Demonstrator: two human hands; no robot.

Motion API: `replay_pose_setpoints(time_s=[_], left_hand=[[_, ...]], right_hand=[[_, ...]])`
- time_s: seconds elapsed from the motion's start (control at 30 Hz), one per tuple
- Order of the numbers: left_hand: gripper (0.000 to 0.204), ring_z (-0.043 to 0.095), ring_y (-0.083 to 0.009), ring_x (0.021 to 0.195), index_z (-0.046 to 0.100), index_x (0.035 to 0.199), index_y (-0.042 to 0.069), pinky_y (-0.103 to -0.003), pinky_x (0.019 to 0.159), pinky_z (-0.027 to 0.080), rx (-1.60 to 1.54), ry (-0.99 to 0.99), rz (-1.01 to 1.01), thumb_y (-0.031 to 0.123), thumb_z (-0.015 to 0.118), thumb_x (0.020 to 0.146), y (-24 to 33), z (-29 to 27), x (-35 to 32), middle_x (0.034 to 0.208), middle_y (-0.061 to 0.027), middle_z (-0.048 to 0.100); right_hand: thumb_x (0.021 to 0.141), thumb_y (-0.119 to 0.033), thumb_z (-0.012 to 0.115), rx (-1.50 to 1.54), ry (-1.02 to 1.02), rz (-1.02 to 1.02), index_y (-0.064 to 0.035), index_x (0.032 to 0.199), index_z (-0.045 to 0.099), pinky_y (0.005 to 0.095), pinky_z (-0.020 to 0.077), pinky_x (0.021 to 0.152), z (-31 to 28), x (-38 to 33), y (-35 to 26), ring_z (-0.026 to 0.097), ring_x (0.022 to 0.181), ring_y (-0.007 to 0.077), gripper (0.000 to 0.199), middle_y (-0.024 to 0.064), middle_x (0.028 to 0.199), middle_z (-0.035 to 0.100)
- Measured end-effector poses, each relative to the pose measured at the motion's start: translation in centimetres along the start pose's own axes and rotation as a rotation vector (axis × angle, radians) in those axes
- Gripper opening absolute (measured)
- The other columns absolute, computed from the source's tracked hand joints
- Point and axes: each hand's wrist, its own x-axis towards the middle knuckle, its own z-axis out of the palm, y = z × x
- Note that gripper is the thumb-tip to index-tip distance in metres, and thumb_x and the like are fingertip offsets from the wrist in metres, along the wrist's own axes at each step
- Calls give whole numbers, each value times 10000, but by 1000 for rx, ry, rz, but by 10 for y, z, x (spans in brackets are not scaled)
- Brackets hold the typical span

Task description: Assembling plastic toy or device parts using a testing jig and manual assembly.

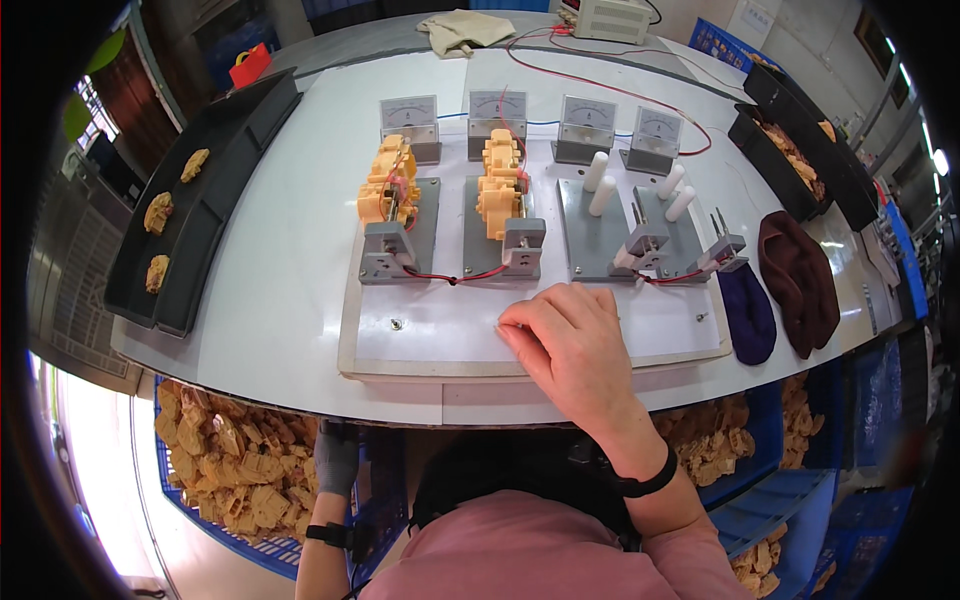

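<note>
My right hand (575,345) is bare and hovers over or rests on the front of the white board (450,345). Its thumb and forefinger come together at the tips, and nothing shows between them. Below the table edge, my left hand (335,462) wears a grey glove beside a blue crate (285,560) of yellow plastic parts (240,470); its fingers are hidden. Two yellow plastic assemblies (388,185) (500,185) with red wires sit on grey fixtures at the left of the board. Two more fixtures (595,245) (665,225) at the right carry bare white pegs.
Several analogue meters (498,112) stand behind the fixtures. Black trays with yellow parts (150,270) (800,180) flank the table. Dark cloth pieces (797,280) lie right of the board. A power supply (612,20) with red leads and a beige cloth (465,30) are at the back.
</note>
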Motion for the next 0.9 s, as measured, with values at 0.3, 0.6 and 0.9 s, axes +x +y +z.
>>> replay_pose_setpoints(time_s=[0.3,0.6,0.9], left_hand=[[383,612,-420,1100,547,1274,23,-429,897,491,15,2,-2,246,588,965,16,-4,-3,1182,-243,645],[384,595,-452,1092,551,1260,20,-450,878,493,44,26,58,247,594,954,-1,0,2,1168,-257,637],[365,580,-461,1093,562,1250,44,-467,872,493,168,39,53,247,598,948,-7,3,3,1165,-258,626]], right_hand=[[793,-119,784,-7,9,-8,-130,871,666,347,388,756,1,-1,0,576,774,193,142,-15,797,593],[825,-148,767,-19,3,-6,-149,885,644,339,383,758,0,-1,-1,575,788,175,138,-19,797,560],[813,-177,781,-26,-11,24,-142,880,662,343,376,751,-2,-2,-3,567,778,179,141,-18,804,568]])
